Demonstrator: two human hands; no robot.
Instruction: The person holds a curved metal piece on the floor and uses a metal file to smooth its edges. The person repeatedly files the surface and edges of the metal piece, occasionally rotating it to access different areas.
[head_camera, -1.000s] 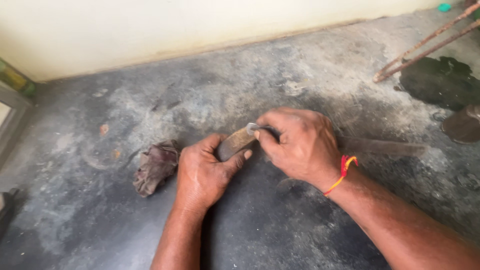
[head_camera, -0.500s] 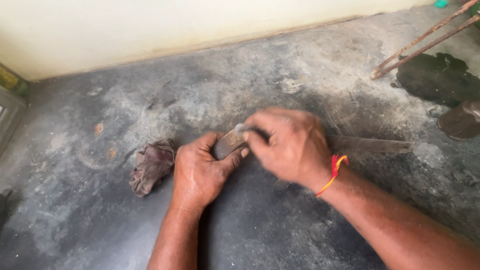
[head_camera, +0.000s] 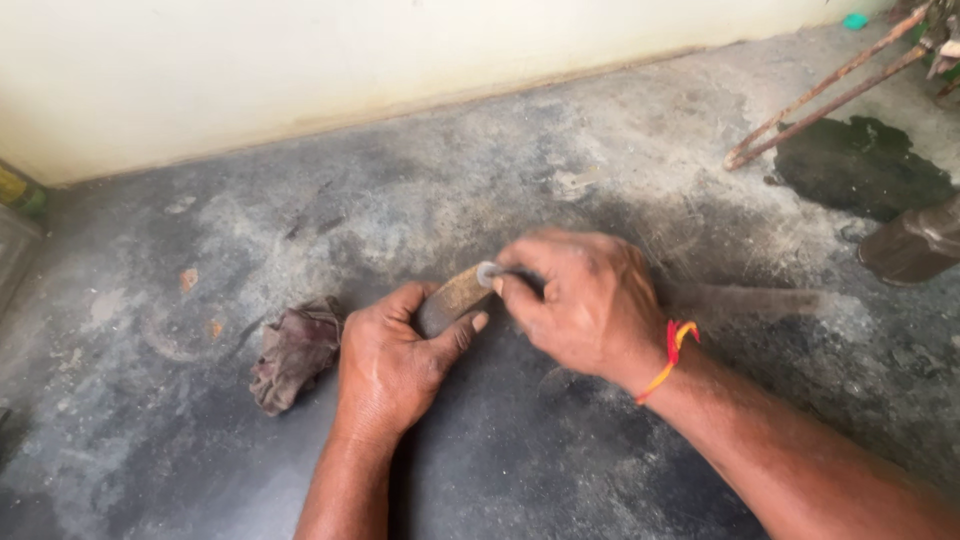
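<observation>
Knife lies flat on the grey concrete floor, near its middle, blade pointing right; the right hand is closed round its handle. The left hand grips a brown stone pressed at the handle's metal end. A crumpled rag sits just left. The work looks midway, both hands engaged

I'm crouched on the ground in what looks like a rough yard or back-of-house work spot, not a fitted workshop. The floor is bare, stained concrete, dusty and scuffed. A plain cream wall meets it. Rusty rods lean in at the corner, beside a dark wet patch, and a dirty rag lies close by.
</observation>
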